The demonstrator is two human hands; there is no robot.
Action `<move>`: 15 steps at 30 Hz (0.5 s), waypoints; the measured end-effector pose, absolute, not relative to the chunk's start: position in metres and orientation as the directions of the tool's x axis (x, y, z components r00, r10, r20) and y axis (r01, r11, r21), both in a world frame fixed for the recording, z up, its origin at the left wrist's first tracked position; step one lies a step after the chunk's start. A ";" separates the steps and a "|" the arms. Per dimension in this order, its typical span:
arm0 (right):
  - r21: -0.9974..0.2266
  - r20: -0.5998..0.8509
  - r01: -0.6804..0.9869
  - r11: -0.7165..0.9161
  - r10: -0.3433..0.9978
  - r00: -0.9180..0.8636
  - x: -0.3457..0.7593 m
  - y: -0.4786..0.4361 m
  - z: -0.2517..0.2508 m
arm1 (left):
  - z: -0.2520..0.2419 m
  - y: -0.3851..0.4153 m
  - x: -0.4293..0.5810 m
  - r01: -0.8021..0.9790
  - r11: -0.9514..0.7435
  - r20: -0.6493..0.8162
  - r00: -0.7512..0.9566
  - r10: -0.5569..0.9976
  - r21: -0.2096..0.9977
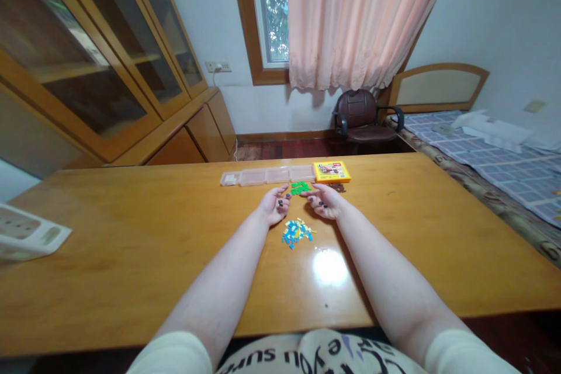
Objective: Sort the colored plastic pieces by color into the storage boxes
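Both my hands rest palm-up on a wooden table [131, 234]. My left hand [276, 205] lies just left of a small pile of green bricks [300, 188], its fingers loosely curled and nothing seen in it. My right hand [325, 199] lies just right of that pile, fingers loosely curled too, its fingertips close to the green bricks. A scatter of blue and yellow small bricks [297, 232] lies between my wrists, nearer me. A few dark brown pieces [338, 187] sit beyond my right hand.
A clear plastic compartment box [267, 176] and a yellow-orange toy box [332, 171] lie at the table's far side. A white package [26, 234] sits at the left edge. Behind are a brown armchair [366, 120], a bed [495, 169] and a glass-door cabinet [100, 70].
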State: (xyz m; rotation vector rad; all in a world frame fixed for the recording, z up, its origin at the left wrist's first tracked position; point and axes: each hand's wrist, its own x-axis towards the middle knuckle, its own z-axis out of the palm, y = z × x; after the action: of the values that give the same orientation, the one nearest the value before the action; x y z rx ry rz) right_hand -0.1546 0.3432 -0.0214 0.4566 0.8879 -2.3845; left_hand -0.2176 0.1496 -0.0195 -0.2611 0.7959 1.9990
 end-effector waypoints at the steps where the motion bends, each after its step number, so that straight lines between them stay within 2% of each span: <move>1: -0.488 -0.480 0.596 -0.638 -0.374 -0.794 -0.154 0.347 -0.021 | -0.020 0.149 -0.218 -0.823 -0.381 -0.466 -0.557 0.688 0.422; 3: -0.482 -0.490 0.591 -0.646 -0.361 -0.794 -0.153 0.356 -0.019 | -0.022 0.150 -0.220 -0.825 -0.399 -0.462 -0.557 0.690 0.400; 9: -0.495 -0.595 0.621 -0.608 -0.283 -0.752 -0.154 0.365 -0.020 | -0.020 0.152 -0.220 -0.878 -0.278 -0.498 -0.455 0.738 0.391; 12: -0.528 -0.584 0.598 -0.602 -0.254 -0.771 -0.156 0.361 -0.021 | -0.017 0.152 -0.218 -0.861 -0.247 -0.483 -0.463 0.743 0.445; 15: -0.569 -0.536 0.563 -0.599 -0.249 -0.807 -0.155 0.358 -0.020 | -0.014 0.152 -0.214 -0.785 -0.258 -0.481 -0.565 0.670 0.563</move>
State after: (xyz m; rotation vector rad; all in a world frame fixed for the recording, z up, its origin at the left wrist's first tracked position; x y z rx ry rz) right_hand -0.1546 0.3582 -0.0199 0.5637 1.0491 -2.3904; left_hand -0.2143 0.1518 -0.0141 -0.1777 0.9807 1.9431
